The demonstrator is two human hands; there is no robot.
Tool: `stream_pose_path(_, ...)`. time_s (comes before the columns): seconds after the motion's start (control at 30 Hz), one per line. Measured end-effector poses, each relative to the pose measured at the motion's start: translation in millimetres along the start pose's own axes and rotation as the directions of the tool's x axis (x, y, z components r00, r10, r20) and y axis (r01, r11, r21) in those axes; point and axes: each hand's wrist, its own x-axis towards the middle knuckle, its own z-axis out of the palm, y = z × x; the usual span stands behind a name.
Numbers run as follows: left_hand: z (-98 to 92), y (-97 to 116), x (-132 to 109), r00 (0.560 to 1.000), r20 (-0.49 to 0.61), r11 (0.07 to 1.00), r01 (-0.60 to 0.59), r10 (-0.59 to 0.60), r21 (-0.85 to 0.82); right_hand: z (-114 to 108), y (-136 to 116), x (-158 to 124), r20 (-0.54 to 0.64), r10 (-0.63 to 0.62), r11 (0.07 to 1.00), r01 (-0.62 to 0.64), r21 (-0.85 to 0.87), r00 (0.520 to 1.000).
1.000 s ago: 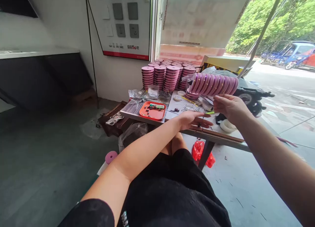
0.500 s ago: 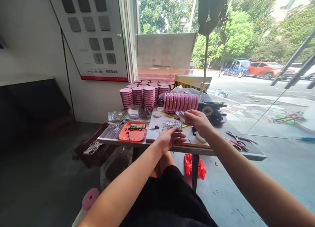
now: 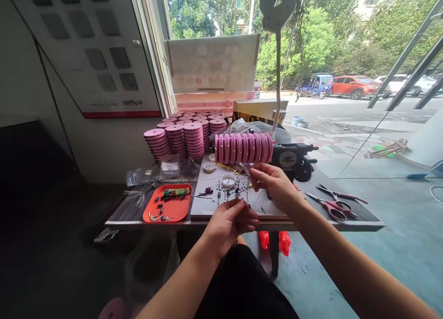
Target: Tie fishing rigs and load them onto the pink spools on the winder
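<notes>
Over the front of the white board [image 3: 204, 207], my left hand [image 3: 231, 222] is closed, its thumb against the curled fingers. Small dark parts lie just beyond its fingertips; whether any is held is unclear. My right hand [image 3: 273, 180] is higher and to the right, thumb and fingers pinched together. A thin pale piece near those fingertips is too small to name. Between the hands and the spools are a white ring-shaped dish [image 3: 228, 180] and scattered white beads [image 3: 244, 180]. A row of pink spools [image 3: 244, 148] lies on its side behind my right hand.
An orange tray [image 3: 147, 214] with small black parts sits at left. Stacked pink spools [image 3: 194, 137] stand behind it. Scissors [image 3: 335, 211] and pliers [image 3: 341, 193] lie at right, near a black device [image 3: 294, 158]. A red bag [image 3: 284, 243] is under the table.
My view has moved closer to the table and turned slightly right. My left hand has gone from spread fingers to curled ones with the thumb pressed in. My right hand stays pinched.
</notes>
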Motion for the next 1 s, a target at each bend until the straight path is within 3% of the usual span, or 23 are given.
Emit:
stream_pose_path(0.3, -3.7, -9, -2, 0.999, -0.047, 0.993, 0.018, -0.024, -0.119, -3, 5, 6, 0.0, -0.012, 1.0, 0.012, 0.029, 1.0)
stream_pose_path(0.6, -7.1, -14, -1, 0.999, -0.046, 0.992, -0.03, 0.025, -0.119, -5, 6, 6, 0.03, -0.03, 0.999, 0.029, 0.028, 0.999)
stream_pose_path(0.77, -2.9, -10, -1, 0.996, -0.055, 0.997, -0.069, 0.071, 0.039, -6, 4, 7, 0.001, -0.062, 0.998, 0.062, 0.004, 0.998)
stream_pose_path(1.0, 6.3, -1, 2, 0.989, -0.042, 0.961, -0.128, 0.143, 0.246, -12, -5, 8, -0.116, -0.005, 1.0, 0.006, 0.007, 0.993)
